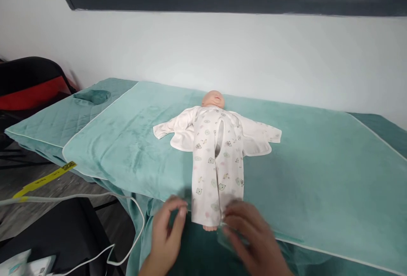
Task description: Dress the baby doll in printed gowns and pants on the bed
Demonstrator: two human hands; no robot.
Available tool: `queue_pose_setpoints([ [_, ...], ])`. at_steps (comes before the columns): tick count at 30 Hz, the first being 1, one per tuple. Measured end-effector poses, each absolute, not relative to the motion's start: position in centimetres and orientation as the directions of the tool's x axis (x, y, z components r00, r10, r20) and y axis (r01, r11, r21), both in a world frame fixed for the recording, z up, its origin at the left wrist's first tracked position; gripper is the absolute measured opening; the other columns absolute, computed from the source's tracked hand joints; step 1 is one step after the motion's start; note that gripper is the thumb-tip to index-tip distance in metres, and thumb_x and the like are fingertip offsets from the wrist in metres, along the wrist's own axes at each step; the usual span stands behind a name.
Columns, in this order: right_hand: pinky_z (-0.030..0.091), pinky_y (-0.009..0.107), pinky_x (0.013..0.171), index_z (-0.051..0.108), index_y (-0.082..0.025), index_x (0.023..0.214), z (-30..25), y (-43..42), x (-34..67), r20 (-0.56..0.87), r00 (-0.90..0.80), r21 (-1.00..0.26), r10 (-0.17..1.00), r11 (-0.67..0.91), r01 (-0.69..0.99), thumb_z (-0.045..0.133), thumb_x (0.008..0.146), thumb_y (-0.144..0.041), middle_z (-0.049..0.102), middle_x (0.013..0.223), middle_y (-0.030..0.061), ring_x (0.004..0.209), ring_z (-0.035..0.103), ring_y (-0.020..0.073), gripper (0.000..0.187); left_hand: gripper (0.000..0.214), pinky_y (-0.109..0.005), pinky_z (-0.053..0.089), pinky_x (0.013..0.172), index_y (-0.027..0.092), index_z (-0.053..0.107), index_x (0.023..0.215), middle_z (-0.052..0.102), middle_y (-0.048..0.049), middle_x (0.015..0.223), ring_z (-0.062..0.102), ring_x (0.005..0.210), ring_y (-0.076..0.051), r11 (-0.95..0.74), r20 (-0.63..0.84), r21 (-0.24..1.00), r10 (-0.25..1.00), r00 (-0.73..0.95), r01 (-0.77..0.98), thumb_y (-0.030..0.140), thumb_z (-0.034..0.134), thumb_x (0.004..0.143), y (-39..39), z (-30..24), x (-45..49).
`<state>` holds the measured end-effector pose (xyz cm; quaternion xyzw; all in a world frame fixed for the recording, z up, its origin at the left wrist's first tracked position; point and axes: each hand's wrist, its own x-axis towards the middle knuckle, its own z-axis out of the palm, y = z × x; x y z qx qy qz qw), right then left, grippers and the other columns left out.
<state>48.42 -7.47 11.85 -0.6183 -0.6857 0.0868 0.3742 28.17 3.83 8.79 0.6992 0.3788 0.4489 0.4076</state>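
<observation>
A baby doll point(213, 99) lies on the bed, its head toward the wall and a few toes showing at the near end. It wears a white printed top point(183, 125) with both sleeves spread out. White printed trousers point(205, 170) with a slit at the crotch cover its front and legs. My right hand point(251, 235) has its fingertips closed on the hem of the right-hand trouser leg, partly blurred. Beside the left-hand leg, my left hand point(168, 229) is curled with thumb and forefinger slightly apart, and nothing shows between them.
The teal cover point(311, 174) drapes over the bed's front edge. At the left are a face hole point(92, 96), a red and black chair point(34, 91), yellow tape point(47, 179) and a white cable point(140, 212). A black seat point(60, 233) holds small packets. Behind stands a white wall.
</observation>
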Motion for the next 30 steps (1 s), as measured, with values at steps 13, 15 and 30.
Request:
queue_pose_setpoints([
  [13,0.048,0.04,0.082,0.06,-0.017,0.121,12.5,3.6,58.2,0.174,0.66,-0.744,0.73,-0.342,0.574,0.049,0.088,-0.054,0.064,0.111,0.0125,0.094,0.062,0.0253,0.05,0.057,-0.035,0.053,0.09,0.021,0.056,0.13,0.065,-0.0133,0.126,0.065,0.109,-0.026,0.142,-0.165,0.986,0.901,0.402,0.088,0.047,0.069,0.081,15.6,15.0,39.0],
  [15,0.046,0.04,0.082,0.062,-0.018,0.121,13.2,4.2,58.5,0.272,0.648,-0.601,0.712,-0.4,0.692,0.047,0.09,-0.053,0.061,0.113,0.0137,0.098,0.06,0.0274,0.05,0.058,-0.035,0.053,0.089,0.02,0.056,0.129,0.068,-0.0131,0.122,0.066,0.107,-0.026,0.143,-0.17,0.985,0.9,0.402,0.098,0.047,0.07,0.08,16.1,15.1,39.5],
  [30,0.044,0.036,0.081,0.065,-0.021,0.093,14.4,10.9,59.3,0.058,0.621,-0.932,0.781,-0.181,0.314,0.048,0.086,-0.056,0.068,0.093,0.0036,0.088,0.059,0.0241,0.04,0.064,-0.038,0.054,0.095,0.022,0.053,0.135,0.064,-0.0112,0.133,0.065,0.114,-0.026,0.165,-0.101,0.98,0.893,0.438,-0.11,0.035,0.075,0.076,20.2,14.6,42.7],
])
